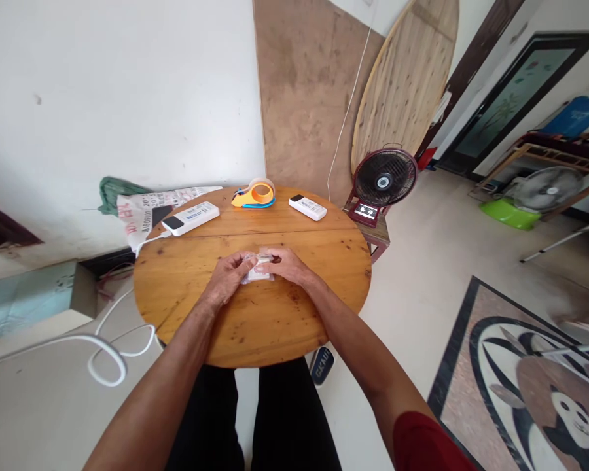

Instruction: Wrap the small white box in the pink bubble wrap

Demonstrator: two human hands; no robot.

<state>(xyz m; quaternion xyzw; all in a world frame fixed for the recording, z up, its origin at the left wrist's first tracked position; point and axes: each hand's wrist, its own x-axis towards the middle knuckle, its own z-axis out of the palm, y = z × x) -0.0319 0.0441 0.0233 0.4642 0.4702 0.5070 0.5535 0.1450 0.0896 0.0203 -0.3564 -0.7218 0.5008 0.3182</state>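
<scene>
At the middle of the round wooden table (186, 291), both hands grip a small white item in clear plastic wrapping (259, 272). My left hand (230, 275) pinches its left edge with thumb and fingers. On the other side, my right hand (287, 265) holds the upper right of the packet, its thumb lying across the front. What exactly sits inside the plastic is too small to tell. Beyond the hands stands an orange and blue tape dispenser (253, 194) with a clear roll.
A white power strip (191, 218) with a cord lies at the table's left rear, and a similar white block (307, 207) at the right rear. A black round fan (385, 176) stands on a stool beyond the right edge. A white cable (108, 366) loops at the left.
</scene>
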